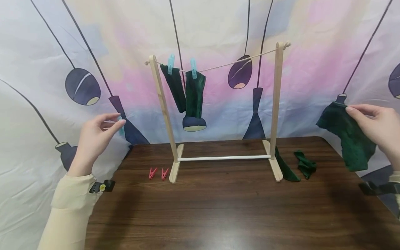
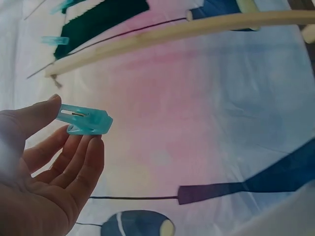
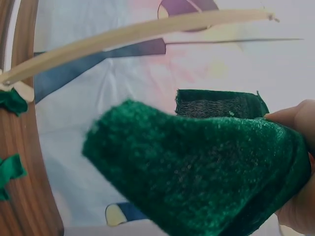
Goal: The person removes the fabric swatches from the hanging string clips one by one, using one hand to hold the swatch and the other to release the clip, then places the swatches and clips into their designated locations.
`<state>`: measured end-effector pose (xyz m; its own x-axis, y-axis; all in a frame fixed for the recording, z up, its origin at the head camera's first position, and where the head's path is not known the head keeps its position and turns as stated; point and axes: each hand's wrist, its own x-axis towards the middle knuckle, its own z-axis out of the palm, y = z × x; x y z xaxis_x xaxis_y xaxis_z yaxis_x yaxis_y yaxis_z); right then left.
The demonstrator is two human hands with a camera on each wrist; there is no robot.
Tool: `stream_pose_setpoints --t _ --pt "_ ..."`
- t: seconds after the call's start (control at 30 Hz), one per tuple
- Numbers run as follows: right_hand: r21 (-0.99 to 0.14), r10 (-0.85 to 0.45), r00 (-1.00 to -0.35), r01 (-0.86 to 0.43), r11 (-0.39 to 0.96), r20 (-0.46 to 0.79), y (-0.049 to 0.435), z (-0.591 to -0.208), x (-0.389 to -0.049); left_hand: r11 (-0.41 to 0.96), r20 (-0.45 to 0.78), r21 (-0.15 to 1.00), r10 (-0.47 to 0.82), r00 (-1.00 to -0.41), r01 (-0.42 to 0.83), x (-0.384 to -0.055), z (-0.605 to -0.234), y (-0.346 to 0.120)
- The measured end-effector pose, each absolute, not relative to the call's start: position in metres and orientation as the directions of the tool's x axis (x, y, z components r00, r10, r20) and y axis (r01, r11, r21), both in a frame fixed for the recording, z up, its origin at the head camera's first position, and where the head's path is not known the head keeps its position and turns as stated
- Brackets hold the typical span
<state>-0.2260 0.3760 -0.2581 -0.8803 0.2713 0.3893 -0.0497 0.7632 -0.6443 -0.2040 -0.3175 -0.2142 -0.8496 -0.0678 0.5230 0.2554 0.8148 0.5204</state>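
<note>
My left hand (image 1: 97, 139) pinches a light-blue clothespin (image 2: 91, 119) between thumb and fingers, left of the wooden rack. Off to the right, my right hand (image 1: 376, 126) grips a dark green velvety cloth piece (image 1: 353, 139) by its upper edge, and the rest hangs down. The rack's string (image 1: 231, 63) runs between two wooden posts. Near its left end hang two green cloth strips, a narrower one (image 1: 175, 88) and a wider one (image 1: 195, 95), each held by a light-blue clothespin (image 1: 193, 68).
Two pink clothespins (image 1: 152, 173) lie on the brown table (image 1: 218, 215), left of the rack's left foot (image 1: 175, 170). Beside the right foot (image 1: 275, 170) lie a green strip (image 1: 287, 170) and a crumpled green scrap (image 1: 305, 165). A patterned curtain (image 1: 218, 21) hangs behind.
</note>
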Motion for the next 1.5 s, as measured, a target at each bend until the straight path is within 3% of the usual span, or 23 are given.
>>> stream_pose_setpoints --t 0.4,0.77,1.5 --pt "-0.604 0.283 -0.878 -0.009 0.797 0.387 0.404 -0.294 -0.250 0.867 0.468 0.451 -0.028 -0.883 0.212 -0.224 -0.253 -0.323" --pt "-0.570 0.243 -0.890 -0.023 0.821 0.386 0.417 -0.334 -0.283 0.870 0.340 0.478 -0.058 -0.939 0.119 -0.239 -0.303 -0.344" --pt "-0.550 0.129 -0.910 -0.121 0.826 0.395 0.441 -0.403 -0.301 0.828 0.118 0.559 -0.131 -0.984 -0.043 -0.255 -0.381 -0.375"
